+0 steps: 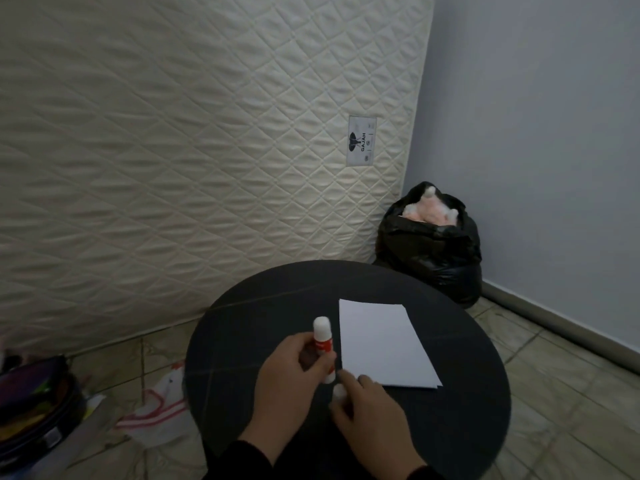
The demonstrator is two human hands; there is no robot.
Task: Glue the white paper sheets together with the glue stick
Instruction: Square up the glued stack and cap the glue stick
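Note:
White paper sheets point(381, 344) lie stacked on the right half of a round black table point(467, 410); a second sheet's edge shows under the near corner. My left hand point(291, 372) is closed around a white glue stick with a red label point(321, 332), held upright just left of the paper, its white top sticking out above my fingers. My right hand point(367, 414) is just below and right of the stick's base, its fingers pinching a small white rounded piece point(338, 391) that looks like the cap. Whether the fingertips touch the paper's near corner is unclear.
A quilted mattress point(194, 161) leans upright behind the table. A black rubbish bag point(429, 251) stands in the far right corner by the wall. On the tiled floor to the left lie a red-and-white plastic bag point(156, 410) and a dark case of coloured items point(31, 410).

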